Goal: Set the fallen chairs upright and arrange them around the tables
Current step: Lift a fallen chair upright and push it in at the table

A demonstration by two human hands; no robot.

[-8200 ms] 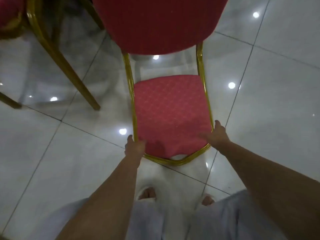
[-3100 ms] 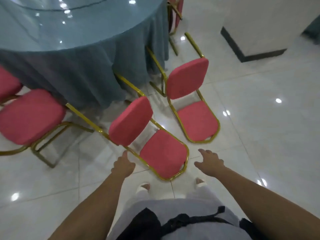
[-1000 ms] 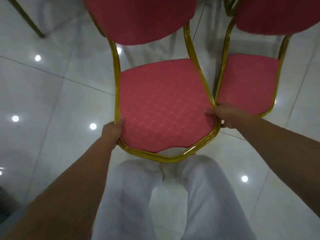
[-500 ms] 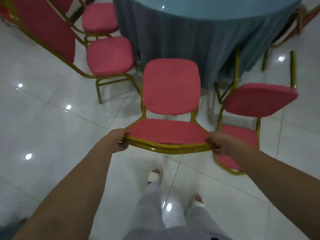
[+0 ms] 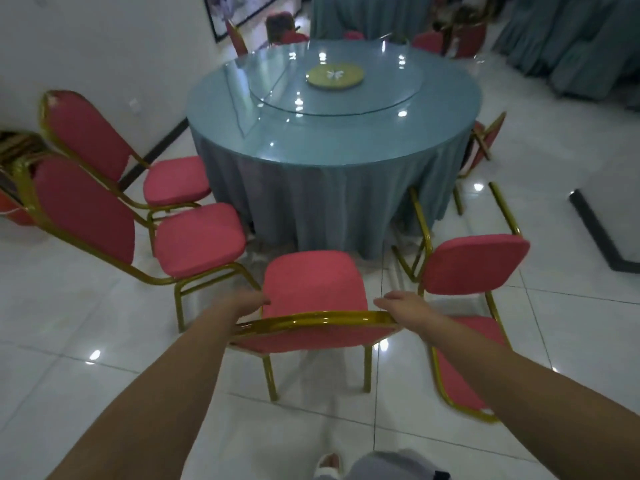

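A red chair with a gold frame [image 5: 311, 282] stands upright on its legs, its seat facing the round table with the blue cloth [image 5: 332, 188]. I stand right behind it. My left hand [image 5: 247, 303] grips the left top corner of its backrest. At the right top corner, my right hand [image 5: 403, 306] curls over the gold rail. Just to the right, a second red chair [image 5: 474, 263] lies on its back. Its backrest is flat on the floor near my feet and its legs point towards the table.
Two upright red chairs [image 5: 197, 237] [image 5: 175, 180] stand at the table's left side, with a chair stack [image 5: 14, 157] by the white wall. Another tipped chair [image 5: 485, 136] lies at the table's right. A dark-based pillar [image 5: 602, 233] stands on the right. More tables are behind.
The chair I hold has swung from tilted to standing on its legs. My view rose from the floor to the table. My hands stay on the backrest's top corners.
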